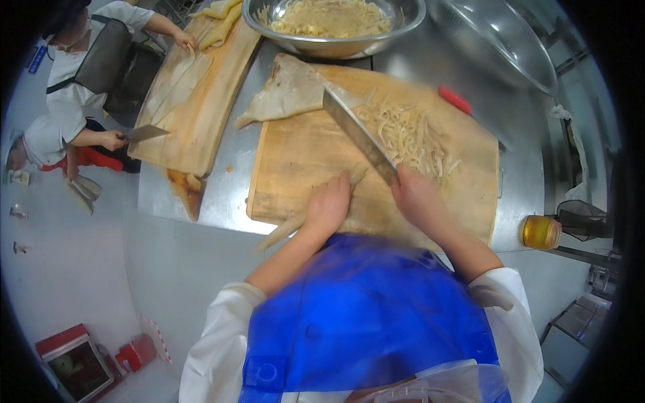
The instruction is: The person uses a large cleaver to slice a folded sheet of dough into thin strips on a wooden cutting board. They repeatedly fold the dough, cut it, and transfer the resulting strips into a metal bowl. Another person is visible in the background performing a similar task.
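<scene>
My right hand (421,196) grips the handle of a cleaver (360,136), whose broad blade slants up and left over the wooden cutting board (292,161). My left hand (330,201) presses on a long pale roll of what looks like animal skin (284,230). One end of the roll shows past my fingertips; the other hangs over the board's front edge. Beyond the blade lies a heap of pale shredded strips (408,133). A flat, uncut pale sheet (289,90) rests across the board's far left corner, partly on the steel table.
A steel bowl (332,45) of shreds and a large steel basin (499,45) stand at the back. A red-handled tool (455,99) lies behind the board. At right is a jar of yellow liquid (540,232). On the left, a co-worker (85,65) holds a knife at another board (196,111).
</scene>
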Tool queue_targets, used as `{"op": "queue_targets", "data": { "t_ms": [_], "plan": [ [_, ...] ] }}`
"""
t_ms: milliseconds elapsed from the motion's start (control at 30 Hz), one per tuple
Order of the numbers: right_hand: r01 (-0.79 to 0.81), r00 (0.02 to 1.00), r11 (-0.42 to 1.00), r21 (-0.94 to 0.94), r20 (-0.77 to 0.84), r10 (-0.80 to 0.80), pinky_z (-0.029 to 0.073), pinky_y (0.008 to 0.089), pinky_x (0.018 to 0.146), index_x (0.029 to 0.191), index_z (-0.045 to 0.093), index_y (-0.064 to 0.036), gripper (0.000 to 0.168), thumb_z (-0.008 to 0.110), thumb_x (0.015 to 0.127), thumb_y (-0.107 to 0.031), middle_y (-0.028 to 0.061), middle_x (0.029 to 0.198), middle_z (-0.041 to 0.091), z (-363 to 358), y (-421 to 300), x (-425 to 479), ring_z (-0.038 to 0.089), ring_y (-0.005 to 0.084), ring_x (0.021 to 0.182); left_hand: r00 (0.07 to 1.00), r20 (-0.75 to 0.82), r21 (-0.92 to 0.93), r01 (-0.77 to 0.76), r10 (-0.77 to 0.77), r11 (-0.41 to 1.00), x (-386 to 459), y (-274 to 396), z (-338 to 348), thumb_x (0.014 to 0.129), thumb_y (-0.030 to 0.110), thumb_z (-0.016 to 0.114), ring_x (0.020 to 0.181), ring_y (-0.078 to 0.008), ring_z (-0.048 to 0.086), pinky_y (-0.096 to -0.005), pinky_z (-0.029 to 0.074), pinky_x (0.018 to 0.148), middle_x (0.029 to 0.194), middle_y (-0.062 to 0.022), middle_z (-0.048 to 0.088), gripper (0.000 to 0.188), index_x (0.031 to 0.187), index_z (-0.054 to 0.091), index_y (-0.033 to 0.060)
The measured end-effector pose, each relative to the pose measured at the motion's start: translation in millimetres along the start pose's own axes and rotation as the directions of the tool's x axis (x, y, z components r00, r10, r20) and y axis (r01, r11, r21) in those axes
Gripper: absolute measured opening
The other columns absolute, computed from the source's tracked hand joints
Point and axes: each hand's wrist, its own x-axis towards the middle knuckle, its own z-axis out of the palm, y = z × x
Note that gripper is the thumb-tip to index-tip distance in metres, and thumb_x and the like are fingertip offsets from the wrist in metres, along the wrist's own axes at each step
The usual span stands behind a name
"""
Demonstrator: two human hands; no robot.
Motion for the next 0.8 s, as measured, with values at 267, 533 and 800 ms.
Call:
{"op": "queue_targets", "data": {
  "t_ms": [267,533,800],
  "plan": [
    [0.051,0.999,0.998,0.028,0.014,-0.052,0.049,0.0533,0.063,0.088,0.052,0.000,0.013,0.054,0.088,-0.013,0.0247,0.069,0.061,-4,-6,9,0.062,0.0437,0.069,1.000,-0.001,-0.024,0.005,-0.005,1.000,3,-3,4,0.089,0.030,0.061,0.060,-0.0239,0.061,-0.0376,0.049,0.053,0.071,-0.0070,0.057,0.025,0.100,0.057,0.0076],
    [0.022,0.998,1.000,0.000,0.065,-0.022,0.050,0.0525,0.064,0.086,0.052,-0.001,0.011,0.055,0.085,-0.012,0.0233,0.070,0.063,22,4,7,0.063,0.0423,0.069,1.000,-0.024,-0.028,-0.012,0.011,1.000,-2,-3,-2,0.087,0.031,0.062,0.059,-0.0240,0.060,-0.0378,0.049,0.052,0.070,-0.0064,0.057,0.026,0.098,0.058,0.0076],
    [0.054,0.996,0.998,-0.034,0.078,-0.052,0.049,0.0519,0.066,0.088,0.053,0.000,0.013,0.055,0.086,-0.013,0.0231,0.074,0.063,22,14,2,0.062,0.0424,0.072,1.000,0.014,-0.006,0.015,-0.015,1.000,-4,-2,18,0.086,0.030,0.062,0.061,-0.0224,0.061,-0.0352,0.048,0.054,0.069,-0.0042,0.057,0.021,0.088,0.056,0.0104]
  ]
}}
